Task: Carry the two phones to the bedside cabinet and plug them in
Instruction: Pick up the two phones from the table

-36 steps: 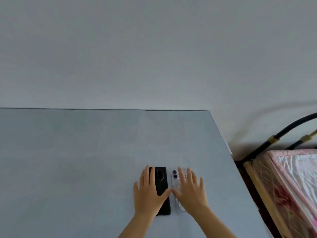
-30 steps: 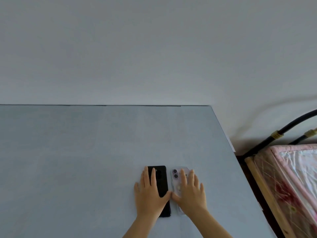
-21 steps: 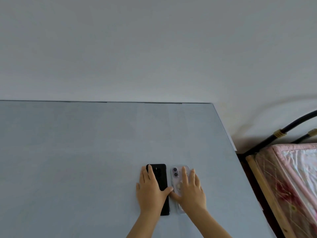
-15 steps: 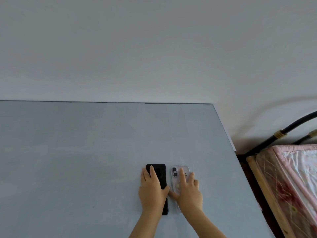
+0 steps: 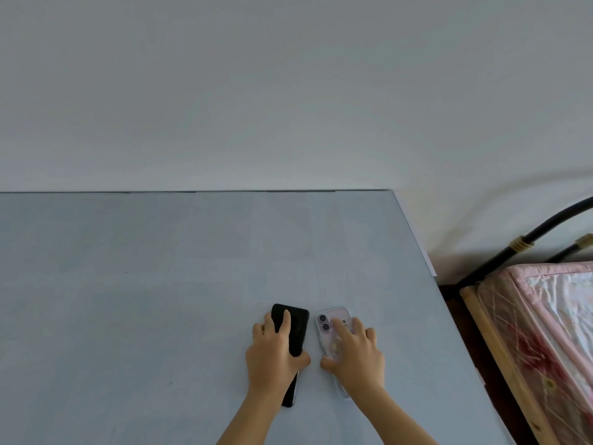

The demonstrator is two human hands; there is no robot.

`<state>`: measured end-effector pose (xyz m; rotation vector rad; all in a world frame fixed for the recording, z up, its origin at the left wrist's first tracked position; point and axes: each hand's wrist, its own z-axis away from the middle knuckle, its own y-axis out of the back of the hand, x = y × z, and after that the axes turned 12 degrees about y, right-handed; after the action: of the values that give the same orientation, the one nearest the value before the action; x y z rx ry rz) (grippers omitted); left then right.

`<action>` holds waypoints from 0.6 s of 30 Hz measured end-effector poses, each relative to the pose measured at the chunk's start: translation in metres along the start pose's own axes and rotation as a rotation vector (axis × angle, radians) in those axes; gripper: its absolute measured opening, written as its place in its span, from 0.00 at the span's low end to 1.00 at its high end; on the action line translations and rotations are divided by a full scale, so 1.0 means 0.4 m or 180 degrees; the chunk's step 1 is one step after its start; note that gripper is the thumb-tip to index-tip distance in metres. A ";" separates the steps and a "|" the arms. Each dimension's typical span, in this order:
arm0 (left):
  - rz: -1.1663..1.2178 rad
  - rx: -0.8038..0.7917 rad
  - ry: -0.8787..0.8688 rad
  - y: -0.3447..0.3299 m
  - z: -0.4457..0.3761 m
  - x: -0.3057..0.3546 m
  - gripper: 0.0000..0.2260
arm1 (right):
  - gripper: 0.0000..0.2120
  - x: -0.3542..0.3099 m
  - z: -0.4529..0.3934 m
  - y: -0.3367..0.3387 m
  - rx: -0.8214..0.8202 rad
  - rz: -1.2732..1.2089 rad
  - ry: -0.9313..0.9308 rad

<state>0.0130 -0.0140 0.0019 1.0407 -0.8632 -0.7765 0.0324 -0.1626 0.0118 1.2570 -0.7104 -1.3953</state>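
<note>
A person's left hand (image 5: 276, 354) was closed around a black phone (image 5: 296, 332), fingers lying along its back and the thumb hooked under its inner edge, while the right hand (image 5: 353, 353) gripped a clear-cased phone (image 5: 333, 319) the same way, forefinger stretched toward its twin camera lenses. Both handsets lay back-up and side by side, close but apart, on the pale blue table (image 5: 144, 284) near its right-hand edge; whether either had left the surface could not be told from the head camera.

The picture caught the pick-up, the first step of the errand, with carrying and plugging in not yet begun. The next move appeared to call for lifting each phone clear with a firm pinch across its width, since both are thin, flat and smooth, then turning toward the bed (image 5: 552, 319), whose pink quilted cover and dark metal frame (image 5: 526, 242) stood just beyond the table against the white wall (image 5: 288, 91).

Neither a bedside cabinet nor any charging cable was in view, so the person would likely have to look for both before either phone could be connected.
</note>
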 end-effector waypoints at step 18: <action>0.0325 0.0434 -0.0756 0.224 0.116 0.164 0.37 | 0.31 0.065 0.202 0.258 0.1111 -0.0003 -0.0117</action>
<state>0.0137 -0.0606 0.1129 1.0281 -1.1773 -0.7728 -0.0075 -0.2298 0.1199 1.5026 -1.0105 -1.3349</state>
